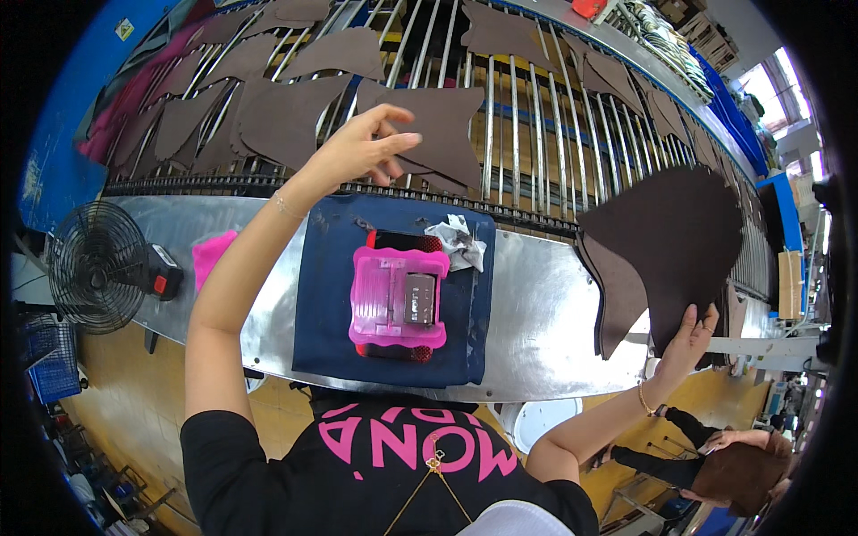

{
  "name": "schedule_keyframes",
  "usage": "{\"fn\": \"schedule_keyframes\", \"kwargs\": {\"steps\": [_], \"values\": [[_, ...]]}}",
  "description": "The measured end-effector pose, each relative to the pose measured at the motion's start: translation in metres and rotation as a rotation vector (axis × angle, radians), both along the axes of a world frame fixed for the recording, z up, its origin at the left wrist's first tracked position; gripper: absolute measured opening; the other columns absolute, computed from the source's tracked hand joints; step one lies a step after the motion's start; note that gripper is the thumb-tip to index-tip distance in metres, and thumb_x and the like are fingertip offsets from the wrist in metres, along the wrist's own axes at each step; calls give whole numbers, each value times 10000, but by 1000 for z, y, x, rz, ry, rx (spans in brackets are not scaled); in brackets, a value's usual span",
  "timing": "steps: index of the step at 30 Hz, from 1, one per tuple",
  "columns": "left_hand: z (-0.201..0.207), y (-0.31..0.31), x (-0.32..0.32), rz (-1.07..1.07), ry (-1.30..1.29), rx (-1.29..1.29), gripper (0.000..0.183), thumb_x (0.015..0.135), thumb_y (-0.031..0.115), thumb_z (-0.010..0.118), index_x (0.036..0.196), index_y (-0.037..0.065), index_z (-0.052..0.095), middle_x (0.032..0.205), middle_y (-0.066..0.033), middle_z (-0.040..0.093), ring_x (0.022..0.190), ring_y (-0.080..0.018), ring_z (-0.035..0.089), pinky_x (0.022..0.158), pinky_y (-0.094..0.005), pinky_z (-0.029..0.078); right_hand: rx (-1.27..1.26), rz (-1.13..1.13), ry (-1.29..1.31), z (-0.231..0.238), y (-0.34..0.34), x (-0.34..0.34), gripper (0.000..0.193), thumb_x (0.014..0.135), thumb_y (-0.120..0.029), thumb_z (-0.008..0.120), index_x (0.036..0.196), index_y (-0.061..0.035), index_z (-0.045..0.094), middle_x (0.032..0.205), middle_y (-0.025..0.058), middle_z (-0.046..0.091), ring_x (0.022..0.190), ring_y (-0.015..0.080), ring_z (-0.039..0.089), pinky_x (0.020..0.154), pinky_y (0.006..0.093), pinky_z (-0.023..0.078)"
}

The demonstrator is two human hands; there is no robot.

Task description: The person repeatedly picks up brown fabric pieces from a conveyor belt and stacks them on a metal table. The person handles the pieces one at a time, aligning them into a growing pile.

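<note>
Over the near edge of the roller conveyor, my left hand reaches out with fingers apart, holding nothing. It hovers by a dark brown cut sheet, leather-like, lying on the rollers; whether it touches that sheet I cannot tell. My right hand grips the lower edge of a large dark brown cut piece, which is raised at the right. Under that piece, other brown pieces rest on the metal table. Between my arms, a pink plastic tray with a dark rectangular block sits on a dark blue mat.
Metal rollers carry several brown pieces along the far side. A crumpled, stained white tissue lies by the tray. On the left are a black fan and a pink cloth. A person sits at the lower right.
</note>
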State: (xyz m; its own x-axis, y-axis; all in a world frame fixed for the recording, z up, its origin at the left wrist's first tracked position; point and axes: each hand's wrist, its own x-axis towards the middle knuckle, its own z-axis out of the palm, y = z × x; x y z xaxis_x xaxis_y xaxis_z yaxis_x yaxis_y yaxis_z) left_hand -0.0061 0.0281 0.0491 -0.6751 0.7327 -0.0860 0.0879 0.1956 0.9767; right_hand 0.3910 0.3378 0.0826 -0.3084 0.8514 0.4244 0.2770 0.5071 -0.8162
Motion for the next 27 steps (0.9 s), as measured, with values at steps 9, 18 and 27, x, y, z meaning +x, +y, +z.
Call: {"fn": "schedule_keyframes", "kwargs": {"steps": [9, 18, 27], "values": [[108, -78, 67, 94, 197, 51, 315, 871, 225, 633, 1073, -12, 588, 739, -10, 601, 504, -40, 553, 410, -158, 407, -33, 633, 321, 26, -124, -117, 479, 817, -99, 700, 1194, -2, 420, 851, 22, 617, 798, 61, 568, 675, 189, 445], [105, -196, 78, 422, 459, 47, 175, 937, 154, 528, 1036, 23, 587, 686, 29, 552, 454, 0, 470, 383, -135, 336, 224, 1020, -96, -10, -198, -175, 120, 727, -127, 759, 753, -26, 701, 730, 104, 676, 600, 221, 635, 543, 271, 464], [67, -201, 95, 333, 220, -99, 106, 889, 67, 567, 945, -19, 591, 717, -22, 600, 545, -91, 614, 435, -184, 428, 495, 1055, -218, -12, -180, -156, 182, 721, -44, 688, 900, -49, 660, 714, 102, 650, 569, 237, 597, 532, 305, 455]]}}
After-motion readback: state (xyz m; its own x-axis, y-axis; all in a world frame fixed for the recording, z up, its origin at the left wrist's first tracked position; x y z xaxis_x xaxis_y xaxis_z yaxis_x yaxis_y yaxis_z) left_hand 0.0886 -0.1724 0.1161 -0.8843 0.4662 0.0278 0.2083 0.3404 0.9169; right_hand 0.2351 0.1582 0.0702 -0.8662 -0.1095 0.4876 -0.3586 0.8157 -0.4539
